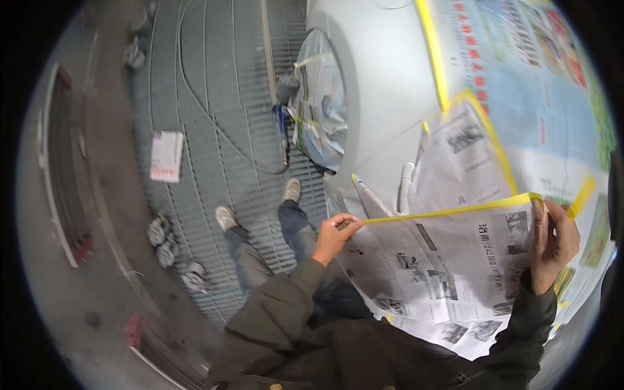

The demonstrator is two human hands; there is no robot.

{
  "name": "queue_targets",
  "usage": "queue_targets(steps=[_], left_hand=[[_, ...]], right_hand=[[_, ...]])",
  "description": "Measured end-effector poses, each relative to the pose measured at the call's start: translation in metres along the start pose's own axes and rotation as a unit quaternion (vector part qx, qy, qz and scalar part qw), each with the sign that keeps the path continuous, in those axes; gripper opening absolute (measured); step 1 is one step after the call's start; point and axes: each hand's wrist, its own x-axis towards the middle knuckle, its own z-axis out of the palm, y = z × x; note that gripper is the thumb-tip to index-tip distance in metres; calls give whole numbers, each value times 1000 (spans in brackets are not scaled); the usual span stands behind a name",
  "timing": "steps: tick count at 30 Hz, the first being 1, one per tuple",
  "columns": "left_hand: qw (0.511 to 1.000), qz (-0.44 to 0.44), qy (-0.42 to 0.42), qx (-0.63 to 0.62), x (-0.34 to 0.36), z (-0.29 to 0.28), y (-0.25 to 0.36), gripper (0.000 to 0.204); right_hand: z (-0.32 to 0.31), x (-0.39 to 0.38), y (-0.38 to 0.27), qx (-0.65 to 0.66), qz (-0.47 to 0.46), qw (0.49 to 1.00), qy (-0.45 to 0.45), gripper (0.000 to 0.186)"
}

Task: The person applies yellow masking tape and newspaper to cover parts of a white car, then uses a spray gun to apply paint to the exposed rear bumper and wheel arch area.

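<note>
Between my hands a sheet of newspaper is stretched, with yellow masking tape along its top edge. My left hand pinches the taped edge at its left end. At the right end my right hand grips the sheet's corner, thumb and fingers closed on it. A loose end of yellow tape sticks out beyond that hand. Just past the sheet is a pale grey car body, partly covered by another taped newspaper piece. The sheet hides part of the car.
Printed masking sheets cover the car at the right. Its wheel arch is lined with sheeting. A hose runs over the grated floor. A white box and several dark round objects lie to the left.
</note>
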Motion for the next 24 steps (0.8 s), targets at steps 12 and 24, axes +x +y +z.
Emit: queue_targets(steps=[12,24], left_hand=[[993,27,-2,-111,66,-49,-58,18],[987,-4,-124,-104,101,-86,-100,19]], right_hand=[[57,48,-15,-34,19,999,-35,12],[63,74,-17,-165,16,985,-42,22]])
